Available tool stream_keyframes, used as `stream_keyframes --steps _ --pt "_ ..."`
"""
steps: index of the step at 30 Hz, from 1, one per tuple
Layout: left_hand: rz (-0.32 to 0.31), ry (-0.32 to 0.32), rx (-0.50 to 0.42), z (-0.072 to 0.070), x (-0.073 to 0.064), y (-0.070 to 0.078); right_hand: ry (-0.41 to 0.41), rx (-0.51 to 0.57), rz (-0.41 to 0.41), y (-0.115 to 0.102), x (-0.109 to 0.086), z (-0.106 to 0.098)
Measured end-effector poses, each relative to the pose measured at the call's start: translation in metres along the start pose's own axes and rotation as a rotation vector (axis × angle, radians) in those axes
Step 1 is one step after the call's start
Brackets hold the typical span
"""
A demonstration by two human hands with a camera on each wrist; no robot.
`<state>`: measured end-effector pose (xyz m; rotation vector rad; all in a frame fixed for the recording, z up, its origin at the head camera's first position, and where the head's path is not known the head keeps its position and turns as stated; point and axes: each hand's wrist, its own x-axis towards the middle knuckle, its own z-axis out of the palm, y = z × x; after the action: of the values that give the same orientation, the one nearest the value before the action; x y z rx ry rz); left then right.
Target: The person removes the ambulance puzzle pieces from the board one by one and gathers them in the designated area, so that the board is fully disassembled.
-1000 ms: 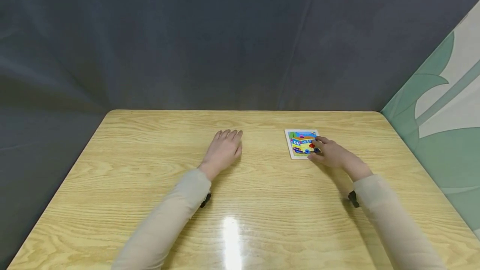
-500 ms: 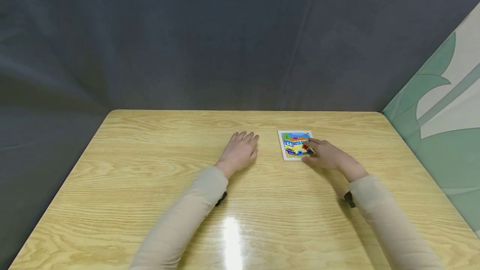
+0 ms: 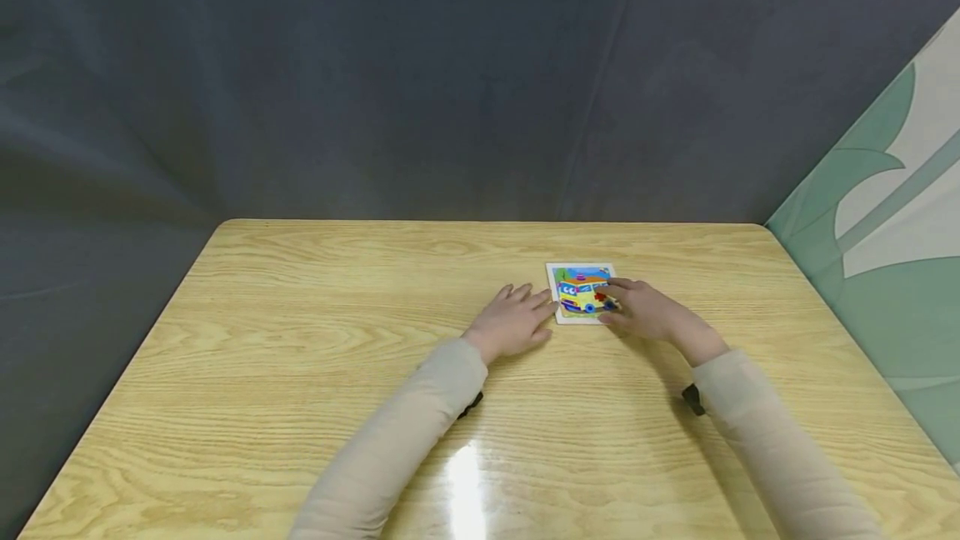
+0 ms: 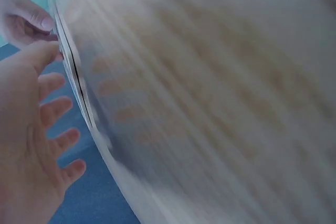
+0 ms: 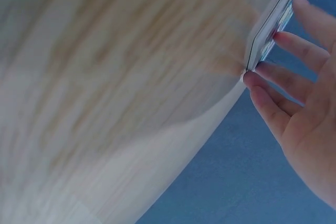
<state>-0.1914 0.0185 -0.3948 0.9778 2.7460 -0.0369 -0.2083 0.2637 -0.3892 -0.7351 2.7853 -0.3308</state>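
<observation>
A square flat picture board (image 3: pixel 577 299) with a white border and a yellow cartoon ambulance lies on the wooden table. At its right side is my right hand (image 3: pixel 647 312), with the index finger and thumb over the picture's right part. In the right wrist view the fingers (image 5: pixel 283 77) of that hand bend slightly, some of them touching the board's edge (image 5: pixel 254 51). My left hand (image 3: pixel 514 322) has its fingers spread close to the board's left edge; whether they touch it is hard to tell. The left wrist view shows the left palm (image 4: pixel 23 129) with loosely bent fingers.
The wooden table (image 3: pixel 300 315) has its far edge against a dark curtain (image 3: pixel 450 90). A green and white patterned panel (image 3: pixel 892 215) borders the right side. A light reflection shines near the table's front middle.
The picture board has slid left across the table along with my right hand. My left hand has moved right, up to the board's left side, and its fingers have spread.
</observation>
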Motion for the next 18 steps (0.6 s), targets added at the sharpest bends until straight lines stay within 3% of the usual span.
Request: stream_keyframes --steps 5,9,18 --pt "0.025 -0.054 0.034 0.003 0.001 0.002 0.033 -0.020 -0.056 -0.002 0.002 0.000" --pt "0.023 -0.060 0.065 0.005 0.000 0.002 0.046 -0.034 -0.044 -0.002 0.004 0.001" --pt "0.012 -0.062 0.125 0.004 -0.013 0.002 -0.023 0.014 -0.029 -0.007 0.004 0.006"
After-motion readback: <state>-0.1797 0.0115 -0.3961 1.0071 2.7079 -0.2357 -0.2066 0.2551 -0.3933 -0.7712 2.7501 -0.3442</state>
